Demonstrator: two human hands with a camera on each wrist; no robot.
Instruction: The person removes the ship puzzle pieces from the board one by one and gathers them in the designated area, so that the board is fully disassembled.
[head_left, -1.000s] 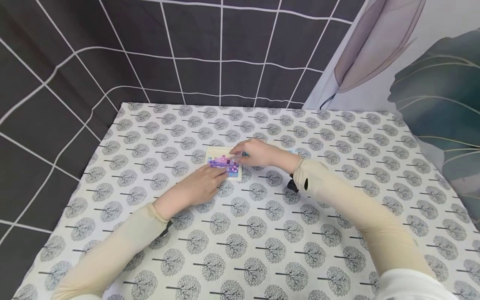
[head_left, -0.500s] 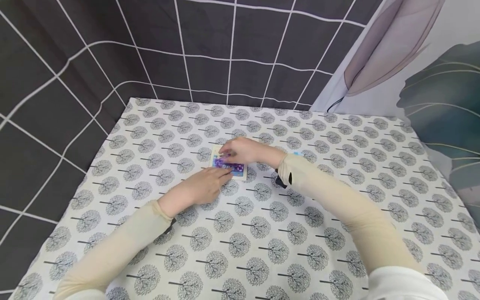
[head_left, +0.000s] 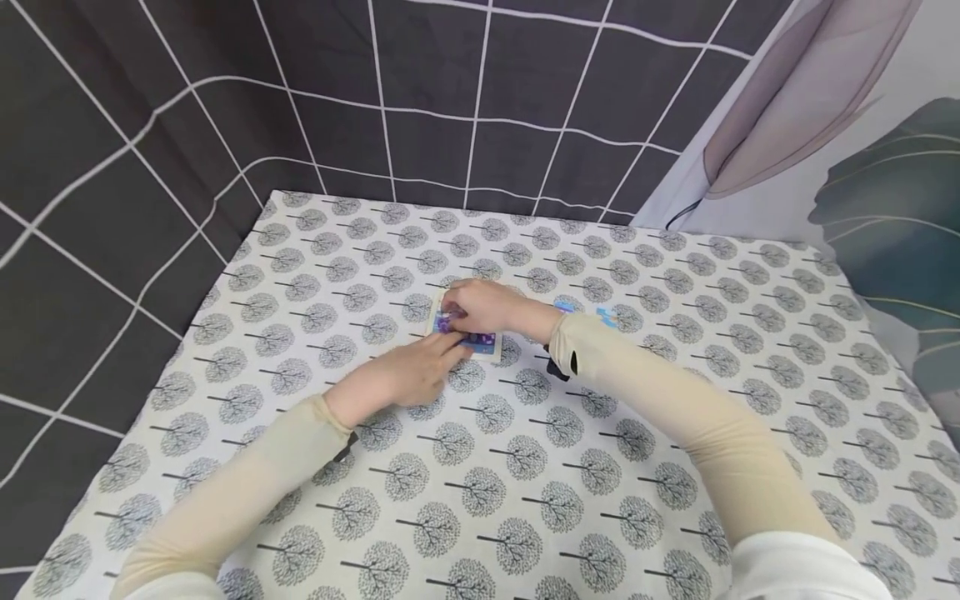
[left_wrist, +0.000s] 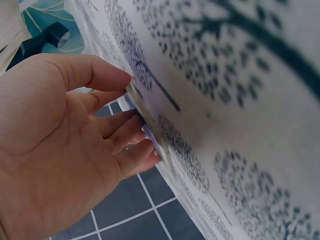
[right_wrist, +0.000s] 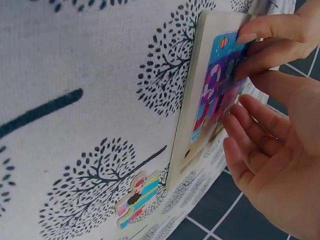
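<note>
A small jigsaw puzzle (head_left: 486,348) in a pale wooden tray (right_wrist: 186,120) lies on the tablecloth, its picture blue and purple. My left hand (head_left: 416,371) rests at the tray's near left side. In the left wrist view its thumb lies along the tray edge (left_wrist: 152,125), with loosely bent fingers over the picture. My right hand (head_left: 483,307) reaches over the tray from the far side. Its bent fingertips are at the puzzle's surface, close beside the left fingers. The two hands cover much of the picture in the head view.
Loose puzzle pieces lie right of the tray: a blue one (head_left: 564,307) by the right wrist and another (head_left: 606,316) beyond it. The right wrist view shows a striped piece (right_wrist: 137,195) near the tray. A dark gridded curtain (head_left: 420,92) stands behind the table.
My right hand has moved slightly left and nearer over the puzzle, its fingertips now beside the left fingers. The left hand stays at the tray. The head view has shifted a little.
</note>
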